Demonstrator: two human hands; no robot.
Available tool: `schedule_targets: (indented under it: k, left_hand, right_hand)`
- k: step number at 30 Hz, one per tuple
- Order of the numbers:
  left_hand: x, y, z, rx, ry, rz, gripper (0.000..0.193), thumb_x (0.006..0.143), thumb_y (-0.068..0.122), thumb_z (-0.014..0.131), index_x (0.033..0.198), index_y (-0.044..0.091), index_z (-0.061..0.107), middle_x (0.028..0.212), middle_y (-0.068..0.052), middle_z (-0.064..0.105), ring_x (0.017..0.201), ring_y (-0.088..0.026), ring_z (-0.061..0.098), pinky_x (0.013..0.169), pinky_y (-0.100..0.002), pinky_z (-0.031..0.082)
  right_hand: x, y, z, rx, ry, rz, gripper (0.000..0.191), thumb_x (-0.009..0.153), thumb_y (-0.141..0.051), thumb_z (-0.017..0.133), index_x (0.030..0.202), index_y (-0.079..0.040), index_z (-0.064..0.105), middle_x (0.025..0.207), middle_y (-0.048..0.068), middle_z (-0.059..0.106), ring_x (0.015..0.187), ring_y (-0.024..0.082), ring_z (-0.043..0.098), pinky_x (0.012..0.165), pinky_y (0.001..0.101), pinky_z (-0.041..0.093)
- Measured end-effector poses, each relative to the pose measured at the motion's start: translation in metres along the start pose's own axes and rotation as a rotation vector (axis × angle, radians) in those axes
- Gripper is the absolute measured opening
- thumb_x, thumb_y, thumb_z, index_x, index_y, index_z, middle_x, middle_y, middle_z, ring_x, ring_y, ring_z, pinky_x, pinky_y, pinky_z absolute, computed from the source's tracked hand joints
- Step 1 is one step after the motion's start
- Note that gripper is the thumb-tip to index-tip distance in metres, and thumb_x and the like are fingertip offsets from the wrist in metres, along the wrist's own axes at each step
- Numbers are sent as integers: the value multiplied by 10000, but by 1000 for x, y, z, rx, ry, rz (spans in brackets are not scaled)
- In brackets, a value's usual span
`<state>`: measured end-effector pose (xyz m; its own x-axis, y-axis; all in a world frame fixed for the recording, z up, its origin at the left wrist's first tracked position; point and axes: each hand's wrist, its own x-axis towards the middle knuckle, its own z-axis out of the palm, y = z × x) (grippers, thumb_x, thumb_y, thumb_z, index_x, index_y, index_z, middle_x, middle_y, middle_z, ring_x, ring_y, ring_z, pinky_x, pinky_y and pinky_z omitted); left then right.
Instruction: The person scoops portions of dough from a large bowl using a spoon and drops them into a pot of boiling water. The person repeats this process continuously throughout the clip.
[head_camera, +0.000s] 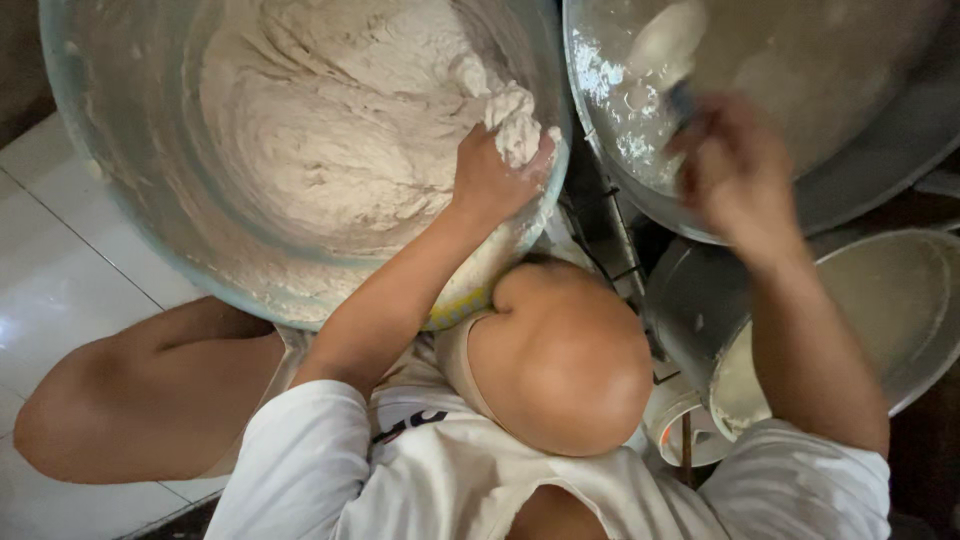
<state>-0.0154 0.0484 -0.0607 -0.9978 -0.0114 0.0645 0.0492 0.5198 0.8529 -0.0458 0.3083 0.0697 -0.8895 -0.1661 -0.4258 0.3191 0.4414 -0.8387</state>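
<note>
My left hand reaches into a large translucent bowl and grips a lump of pale sticky dough at the bowl's near right rim. The main mass of dough fills the bowl. My right hand, blurred, is closed on the dark handle of a dough-coated spoon. The spoon's head lies inside a wide metal pan to the right, whose near wall is smeared with white dough.
My bent knees sit under the bowl on a white tile floor. A round metal vessel stands at lower right, with a small white container beside it.
</note>
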Motion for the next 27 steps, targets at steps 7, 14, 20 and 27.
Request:
schedule_targets:
  k: [7,14,20,27]
  left_hand:
    - [-3,11,-3,-225,119,57,290,805,184,822,1003,30,676,877,-185,728,825,-376,731,729,-434,585]
    - [4,10,-4,82,-63,-55,356,601,281,877,774,40,682,765,-224,701,760,-434,684,698,-502,543]
    - [2,6,-10,263,-18,-234,386,700,370,842,862,30,759,799,-266,706,766,-472,671,716,-545,528]
    - [-14,0,9,-130,164,-185,296,852,274,767,1003,25,718,925,-214,737,864,-412,723,794,-471,580]
  right_hand:
    - [-37,-47,59,-415,-60,-223,402,1002,-71,624,1395,12,595,1124,254,692,995,335,712,834,386,551]
    - [-33,-42,56,-204,-249,35,406,1002,-113,592,1402,-47,606,933,122,706,710,190,618,657,319,514]
    - [-29,-8,27,-149,-94,157,478,1018,-111,554,1493,-56,551,864,69,656,661,120,568,607,291,487]
    - [-25,22,-14,-559,173,-89,434,1041,-74,626,1469,-3,593,1189,214,723,932,234,715,809,356,560]
